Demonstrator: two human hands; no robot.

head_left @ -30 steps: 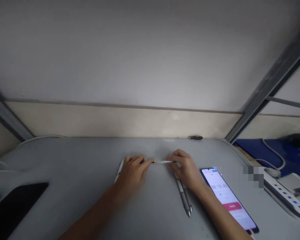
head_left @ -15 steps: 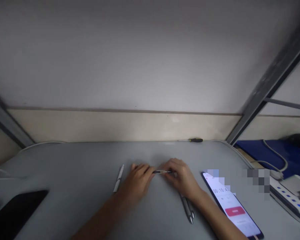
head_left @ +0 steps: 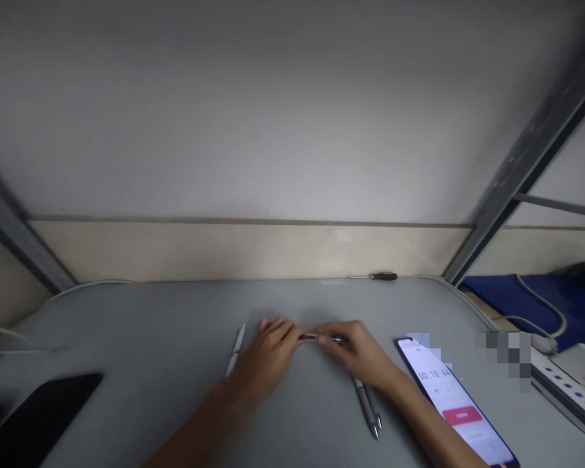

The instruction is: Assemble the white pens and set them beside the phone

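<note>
Both my hands meet over the middle of the grey table, gripping one slim dark pen (head_left: 310, 337) that lies crosswise between them. My left hand (head_left: 275, 351) is closed on its left end. The fingers of my right hand (head_left: 353, 348) pinch its right part, and a dark tip shows beyond them. A white pen (head_left: 236, 350) lies beside my left wrist, its lower end hidden by the forearm. Two grey pens (head_left: 368, 409) rest side by side under my right wrist, their silver tips toward me.
A lit phone (head_left: 458, 403) showing a timer lies right of my right forearm. At the table's back edge is a small screwdriver (head_left: 384, 276). A white power strip (head_left: 565, 390) stands far right, a black flat object (head_left: 43, 416) at left. Cables run along both sides.
My right hand's fingers have shifted slightly along the pen, and its right end shows more. My left hand keeps its grip. The whole view has shifted slightly.
</note>
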